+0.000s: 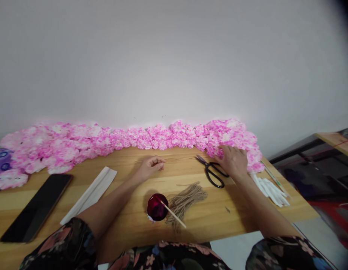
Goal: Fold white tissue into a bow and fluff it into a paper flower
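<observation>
Red cup (155, 212) near table's (219, 222) front edge; by far right corner, touching pink flowers (233, 131) with bent right hand (234, 159), cannot tell if gripping; left hand (150, 168) half-curled, seemingly empty.

No legible text, label, brand, number or sign is present on any visible surface.

One head view, forward and down (both hands (153, 167) included).
</observation>
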A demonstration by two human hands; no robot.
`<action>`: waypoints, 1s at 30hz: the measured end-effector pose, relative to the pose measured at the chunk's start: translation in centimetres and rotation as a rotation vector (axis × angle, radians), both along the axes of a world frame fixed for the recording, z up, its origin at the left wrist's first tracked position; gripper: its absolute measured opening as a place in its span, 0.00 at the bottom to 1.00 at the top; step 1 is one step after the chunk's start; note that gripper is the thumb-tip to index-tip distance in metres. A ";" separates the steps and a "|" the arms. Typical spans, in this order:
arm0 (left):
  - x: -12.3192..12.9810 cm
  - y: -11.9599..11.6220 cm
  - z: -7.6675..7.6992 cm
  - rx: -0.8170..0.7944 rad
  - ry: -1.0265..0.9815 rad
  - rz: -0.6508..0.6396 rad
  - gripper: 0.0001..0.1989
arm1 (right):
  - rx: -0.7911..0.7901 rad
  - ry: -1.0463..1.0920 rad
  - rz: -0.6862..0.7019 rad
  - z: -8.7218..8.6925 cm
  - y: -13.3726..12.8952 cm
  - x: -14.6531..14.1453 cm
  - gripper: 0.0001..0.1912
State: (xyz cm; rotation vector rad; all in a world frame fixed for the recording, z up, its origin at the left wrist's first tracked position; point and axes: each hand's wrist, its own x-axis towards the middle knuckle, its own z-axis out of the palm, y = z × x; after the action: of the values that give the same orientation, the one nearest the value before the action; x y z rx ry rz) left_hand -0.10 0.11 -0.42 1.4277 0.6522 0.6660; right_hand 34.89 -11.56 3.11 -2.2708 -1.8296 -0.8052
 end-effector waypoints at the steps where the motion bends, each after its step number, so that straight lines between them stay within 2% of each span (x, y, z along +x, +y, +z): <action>1: 0.0 0.0 0.0 -0.005 0.000 0.002 0.17 | 0.003 0.000 -0.009 0.0 0.0 0.0 0.17; 9: 0.0 0.0 0.1 -0.006 -0.009 -0.002 0.16 | 0.070 -0.046 -0.082 0.2 0.3 0.1 0.10; 15: 0.1 0.0 0.2 -0.013 -0.010 0.000 0.16 | 0.106 -0.019 -0.124 0.2 1.1 0.0 0.11; 22: 0.1 0.0 0.1 -0.009 -0.001 -0.007 0.17 | 0.016 0.002 -0.120 0.2 1.3 -1.0 0.10; 26: 0.1 -0.1 0.2 -0.014 -0.006 -0.006 0.16 | 0.055 0.069 -0.088 1.0 -0.2 -1.3 0.14; 30: 0.2 -0.1 0.0 -0.020 -0.012 -0.004 0.16 | 0.159 0.275 -0.049 1.6 -3.5 -2.4 0.17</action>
State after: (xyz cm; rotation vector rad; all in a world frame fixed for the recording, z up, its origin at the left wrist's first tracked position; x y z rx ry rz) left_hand 0.09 0.02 -0.38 1.4050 0.6453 0.6627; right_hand 32.49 -15.02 4.70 -2.2068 -1.5396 -0.5857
